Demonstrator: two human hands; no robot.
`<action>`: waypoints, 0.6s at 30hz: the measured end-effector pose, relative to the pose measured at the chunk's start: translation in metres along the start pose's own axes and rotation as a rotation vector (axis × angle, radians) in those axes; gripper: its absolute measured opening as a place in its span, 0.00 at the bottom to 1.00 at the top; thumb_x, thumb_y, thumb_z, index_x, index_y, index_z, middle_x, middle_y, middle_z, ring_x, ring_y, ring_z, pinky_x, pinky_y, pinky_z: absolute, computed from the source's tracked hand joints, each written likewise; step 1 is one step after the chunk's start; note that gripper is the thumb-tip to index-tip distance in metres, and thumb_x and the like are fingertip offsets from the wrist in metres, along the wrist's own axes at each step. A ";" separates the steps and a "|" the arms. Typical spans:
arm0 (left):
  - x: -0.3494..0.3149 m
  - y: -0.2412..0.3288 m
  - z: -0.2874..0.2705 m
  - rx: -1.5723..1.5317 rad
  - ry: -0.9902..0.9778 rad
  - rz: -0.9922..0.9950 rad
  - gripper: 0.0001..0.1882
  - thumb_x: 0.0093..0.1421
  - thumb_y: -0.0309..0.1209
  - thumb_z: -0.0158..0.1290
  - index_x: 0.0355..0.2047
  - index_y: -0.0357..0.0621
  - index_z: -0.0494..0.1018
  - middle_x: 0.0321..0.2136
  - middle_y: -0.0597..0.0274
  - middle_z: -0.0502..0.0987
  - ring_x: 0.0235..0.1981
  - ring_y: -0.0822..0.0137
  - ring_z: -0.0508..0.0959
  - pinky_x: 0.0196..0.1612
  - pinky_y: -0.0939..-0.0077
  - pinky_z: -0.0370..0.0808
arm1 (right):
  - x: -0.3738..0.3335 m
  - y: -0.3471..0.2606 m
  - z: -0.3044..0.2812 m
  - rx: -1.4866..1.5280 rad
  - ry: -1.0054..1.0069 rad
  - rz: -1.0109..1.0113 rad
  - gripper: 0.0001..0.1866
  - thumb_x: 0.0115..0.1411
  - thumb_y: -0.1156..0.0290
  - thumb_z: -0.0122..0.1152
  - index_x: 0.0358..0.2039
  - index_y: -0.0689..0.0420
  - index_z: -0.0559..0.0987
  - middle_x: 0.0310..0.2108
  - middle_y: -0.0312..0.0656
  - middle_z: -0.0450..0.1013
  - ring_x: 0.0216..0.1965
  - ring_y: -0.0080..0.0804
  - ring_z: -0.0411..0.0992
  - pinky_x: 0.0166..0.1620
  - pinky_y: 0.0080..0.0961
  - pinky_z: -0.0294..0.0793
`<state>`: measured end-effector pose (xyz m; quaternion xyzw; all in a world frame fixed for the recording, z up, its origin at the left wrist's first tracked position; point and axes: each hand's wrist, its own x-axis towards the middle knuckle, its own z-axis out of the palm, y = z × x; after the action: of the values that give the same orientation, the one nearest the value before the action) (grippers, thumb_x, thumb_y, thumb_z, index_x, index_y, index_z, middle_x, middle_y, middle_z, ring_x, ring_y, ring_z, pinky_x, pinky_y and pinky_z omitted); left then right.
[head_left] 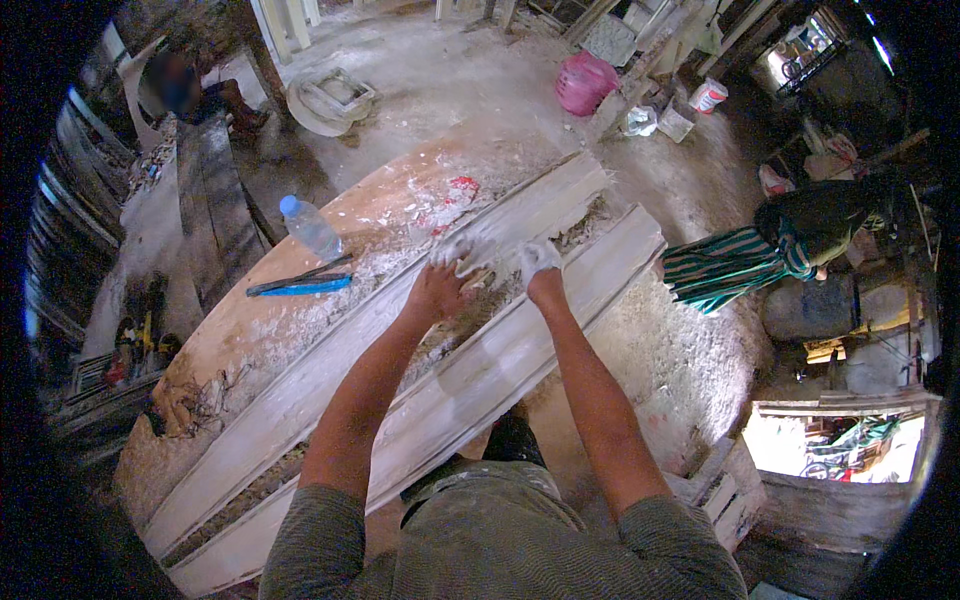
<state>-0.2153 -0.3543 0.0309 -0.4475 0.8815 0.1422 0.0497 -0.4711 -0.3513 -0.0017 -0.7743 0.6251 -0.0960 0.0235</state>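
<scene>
Two long, pale moulded strips, which look like plaster, lie slantwise side by side: a far strip [350,325] and a near strip [500,350]. Rough, fibrous greyish material [580,228] fills the gap between them. Over the far strip's inner edge, my left hand [448,278] is open, its whitened fingers spread against the strip and the fibrous material. My right hand [541,268] is closed at the gap, its fingers coated white. Whatever it grips, if anything, is hidden.
The strips rest on a brown, powder-strewn table [225,335]. On it are a blue-capped plastic bottle [315,232], a blue and black tool or strip [300,286] and red scraps [462,190]. Beyond are a pink bundle [586,83], a white bucket [708,96] and a seated person [215,95].
</scene>
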 end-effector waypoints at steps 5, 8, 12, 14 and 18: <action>-0.024 -0.007 0.000 -0.136 -0.023 -0.072 0.33 0.71 0.57 0.42 0.72 0.63 0.61 0.74 0.52 0.56 0.70 0.48 0.63 0.69 0.45 0.60 | -0.030 -0.056 -0.006 0.412 0.221 0.256 0.16 0.63 0.61 0.61 0.46 0.59 0.82 0.65 0.68 0.61 0.65 0.67 0.59 0.69 0.56 0.56; -0.055 -0.018 0.015 -0.035 0.091 -0.001 0.32 0.71 0.56 0.41 0.72 0.64 0.62 0.75 0.52 0.53 0.73 0.47 0.57 0.71 0.45 0.57 | -0.045 -0.105 0.001 0.294 0.292 0.165 0.23 0.63 0.63 0.58 0.54 0.65 0.78 0.70 0.70 0.51 0.71 0.68 0.48 0.73 0.57 0.47; -0.076 -0.024 0.026 0.020 0.101 0.069 0.32 0.72 0.56 0.40 0.73 0.67 0.58 0.73 0.50 0.57 0.72 0.45 0.60 0.72 0.45 0.55 | -0.048 -0.132 -0.003 0.157 0.098 0.247 0.36 0.62 0.65 0.54 0.66 0.75 0.65 0.73 0.72 0.43 0.76 0.69 0.36 0.75 0.58 0.37; -0.074 -0.023 0.028 -0.052 0.052 0.049 0.33 0.72 0.56 0.40 0.74 0.66 0.56 0.72 0.49 0.58 0.70 0.44 0.62 0.71 0.46 0.56 | -0.043 -0.131 -0.009 0.084 0.010 0.273 0.36 0.62 0.64 0.53 0.67 0.75 0.64 0.73 0.72 0.42 0.76 0.68 0.36 0.75 0.58 0.36; -0.057 -0.017 0.033 -0.025 0.095 0.024 0.35 0.71 0.58 0.39 0.75 0.65 0.52 0.71 0.47 0.60 0.70 0.44 0.63 0.71 0.47 0.56 | -0.031 -0.122 -0.016 -0.022 -0.107 0.262 0.37 0.62 0.63 0.53 0.67 0.75 0.64 0.75 0.69 0.41 0.76 0.66 0.36 0.76 0.56 0.34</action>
<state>-0.1695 -0.3096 0.0080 -0.4436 0.8864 0.1326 0.0005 -0.3625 -0.2930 0.0292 -0.6904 0.7195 -0.0439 0.0608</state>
